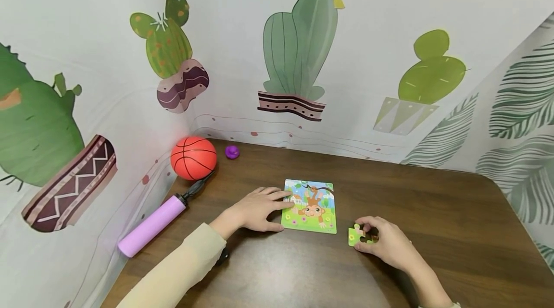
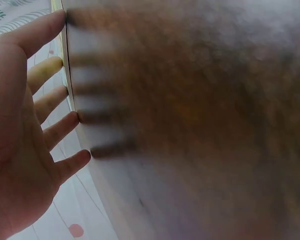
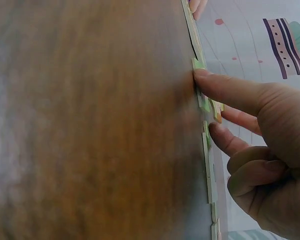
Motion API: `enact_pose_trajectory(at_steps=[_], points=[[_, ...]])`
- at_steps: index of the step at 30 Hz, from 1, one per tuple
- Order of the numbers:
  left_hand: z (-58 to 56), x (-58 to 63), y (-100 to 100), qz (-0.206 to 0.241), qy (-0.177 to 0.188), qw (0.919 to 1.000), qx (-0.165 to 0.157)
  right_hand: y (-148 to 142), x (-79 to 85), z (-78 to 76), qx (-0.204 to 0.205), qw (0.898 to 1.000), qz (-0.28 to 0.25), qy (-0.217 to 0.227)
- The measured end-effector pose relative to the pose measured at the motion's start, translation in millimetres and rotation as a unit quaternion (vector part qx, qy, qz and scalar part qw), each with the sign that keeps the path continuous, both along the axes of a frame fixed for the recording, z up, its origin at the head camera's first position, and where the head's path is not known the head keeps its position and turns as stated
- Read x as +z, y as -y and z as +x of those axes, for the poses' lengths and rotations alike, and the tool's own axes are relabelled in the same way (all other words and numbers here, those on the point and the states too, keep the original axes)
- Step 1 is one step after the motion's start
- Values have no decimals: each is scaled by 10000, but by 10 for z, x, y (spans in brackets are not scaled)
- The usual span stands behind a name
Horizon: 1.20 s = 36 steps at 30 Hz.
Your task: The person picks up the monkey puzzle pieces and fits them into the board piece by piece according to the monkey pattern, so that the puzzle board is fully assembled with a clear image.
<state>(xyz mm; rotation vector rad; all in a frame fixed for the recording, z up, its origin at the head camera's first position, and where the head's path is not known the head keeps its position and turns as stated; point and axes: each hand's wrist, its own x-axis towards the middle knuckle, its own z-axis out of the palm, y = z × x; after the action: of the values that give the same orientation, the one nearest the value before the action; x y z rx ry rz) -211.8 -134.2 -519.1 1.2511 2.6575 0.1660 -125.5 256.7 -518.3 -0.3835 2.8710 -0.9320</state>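
A square picture board (image 1: 309, 206) with a monkey hanging from a branch lies flat mid-table. My left hand (image 1: 261, 208) spreads its fingers at the board's left side, the fingertips over or right at its edge. In the left wrist view, those fingers (image 2: 51, 102) reach straight to the tabletop. Right of the board, my right hand (image 1: 385, 241) pinches a green jigsaw piece (image 1: 353, 237) with a yellow flower between thumb and fingers. In the right wrist view, the thumb rests on the piece (image 3: 202, 95); more thin pieces (image 3: 209, 165) lie beside it, mostly hidden by the hand in the head view.
At the back left sit a red basketball (image 1: 193, 158) and a small purple object (image 1: 232, 152). A lilac hand pump (image 1: 152, 225) with a black end lies along the left edge. Behind the table (image 1: 437, 207) hangs a cactus-print cloth (image 1: 233, 53). Something black (image 1: 222, 256) shows beside the left sleeve.
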Motion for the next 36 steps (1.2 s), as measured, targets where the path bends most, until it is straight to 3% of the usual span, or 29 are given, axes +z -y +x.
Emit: enact_pose_trajectory(at_steps=[9, 17, 24, 31, 36], points=[[-3, 16, 6, -39, 11, 10000, -18, -17, -26, 1, 134, 9988, -459, 84], [-8, 3, 3, -40, -93, 9999, -105, 81, -29, -67, -135, 9918, -1260, 135], [-16, -23, 17, 67, -124, 9998, -125, 403, -30, -228, -122, 9820, -1882, 98], [-11, -24, 24, 104, -125, 9998, -149, 811, -11, -349, -187, 9776, -2013, 578], [-9, -2, 16, 80, -55, 9999, -86, 1027, -6, -435, -129, 9761, -2056, 690]])
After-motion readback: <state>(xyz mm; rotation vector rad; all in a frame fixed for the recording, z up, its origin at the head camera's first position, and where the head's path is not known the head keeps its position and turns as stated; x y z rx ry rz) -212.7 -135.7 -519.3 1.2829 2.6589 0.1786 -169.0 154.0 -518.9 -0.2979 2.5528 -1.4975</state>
